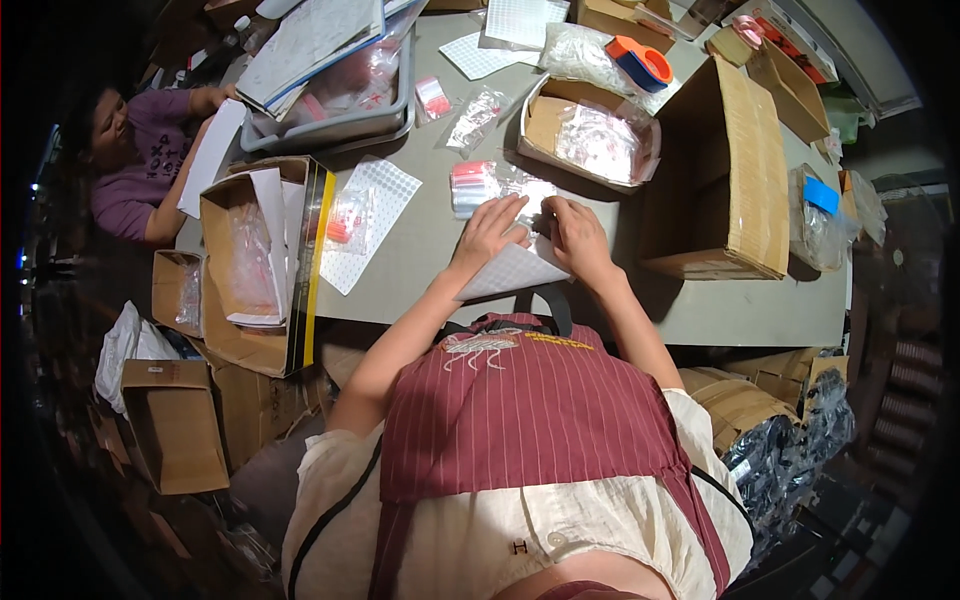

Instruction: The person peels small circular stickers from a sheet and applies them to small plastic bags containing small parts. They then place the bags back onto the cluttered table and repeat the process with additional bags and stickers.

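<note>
My left hand (pixel 492 232) lies with its fingers stretched out over a white sheet of round stickers (pixel 512 272) at the table's near edge. My right hand (pixel 580 238) is curled at the sheet's right side, thumb and fingers drawn together; what they hold, if anything, is too small to tell. Just beyond the fingertips is a small clear plastic bag (pixel 530 187), flat on the table. A stack of small clear zip bags (pixel 473 188) with red-pink tops sits beyond my left hand. The sheet's near part bends up against my apron.
Beyond my hands stands an open cardboard box (pixel 535 110) of clear bags; a taller carton (pixel 755 170) is at right. An orange-and-blue tape roll (pixel 640 63) rests at the back. At left are another sticker sheet (pixel 385 205), a grey bin (pixel 400 125) and a seated person (pixel 145 165).
</note>
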